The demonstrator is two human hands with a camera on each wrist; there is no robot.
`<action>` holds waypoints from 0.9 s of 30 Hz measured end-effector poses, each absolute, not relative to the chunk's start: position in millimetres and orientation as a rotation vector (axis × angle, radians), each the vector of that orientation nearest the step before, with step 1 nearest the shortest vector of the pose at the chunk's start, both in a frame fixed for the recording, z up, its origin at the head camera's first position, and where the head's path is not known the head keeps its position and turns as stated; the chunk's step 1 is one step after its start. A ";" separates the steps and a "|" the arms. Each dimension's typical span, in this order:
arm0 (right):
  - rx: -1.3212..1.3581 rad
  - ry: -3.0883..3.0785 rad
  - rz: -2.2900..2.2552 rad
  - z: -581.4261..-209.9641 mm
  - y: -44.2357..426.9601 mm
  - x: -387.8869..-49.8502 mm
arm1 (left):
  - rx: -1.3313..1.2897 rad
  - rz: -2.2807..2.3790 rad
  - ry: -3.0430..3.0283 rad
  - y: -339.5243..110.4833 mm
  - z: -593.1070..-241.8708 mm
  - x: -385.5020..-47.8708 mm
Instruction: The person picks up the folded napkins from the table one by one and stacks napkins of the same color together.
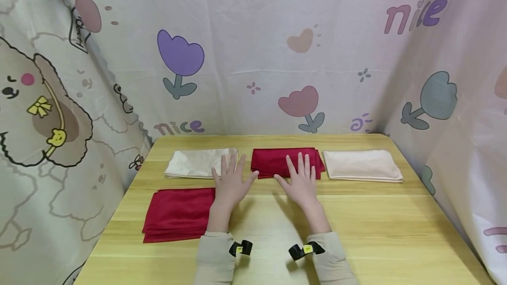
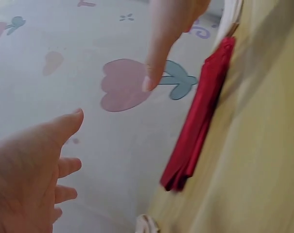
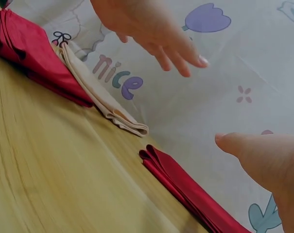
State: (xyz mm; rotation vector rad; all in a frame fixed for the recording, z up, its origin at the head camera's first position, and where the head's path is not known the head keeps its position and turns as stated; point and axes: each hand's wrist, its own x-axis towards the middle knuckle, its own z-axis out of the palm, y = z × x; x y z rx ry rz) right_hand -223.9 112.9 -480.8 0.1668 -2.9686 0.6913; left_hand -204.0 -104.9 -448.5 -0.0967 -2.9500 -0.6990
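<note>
Both hands hover above the table with fingers spread, holding nothing. In the head view the left hand point(image 1: 231, 184) is between a cream folded cloth point(image 1: 198, 163) and a red folded cloth point(image 1: 178, 212) at the left. The right hand point(image 1: 302, 184) is in front of another red folded cloth point(image 1: 271, 162) at the back middle. A second cream cloth point(image 1: 362, 165) lies at the back right. In the left wrist view the left hand point(image 2: 27, 170) is apart from the red cloth point(image 2: 200, 116); the right wrist view shows the right hand point(image 3: 268, 165) above the red cloth point(image 3: 185, 191).
The wooden table point(image 1: 376, 223) fills the lower middle. A patterned curtain point(image 1: 245, 47) hangs behind it and along both sides. Each sleeve carries a black strap, one on the left point(image 1: 240, 248) and one on the right point(image 1: 306, 250).
</note>
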 end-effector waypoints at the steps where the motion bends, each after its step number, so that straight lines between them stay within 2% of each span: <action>1: 0.169 -2.973 0.703 -479.4 111.9 -222.9 | -0.098 -0.722 -2.936 -107.4 -445.4 -201.9; 11: 0.210 -2.953 0.828 -473.1 101.0 -213.2 | -0.001 -0.878 -2.956 -140.1 -431.3 -187.1; 27: 0.257 -2.842 1.372 -483.0 86.0 -207.0 | 0.198 -1.209 -2.963 -206.1 -442.8 -166.6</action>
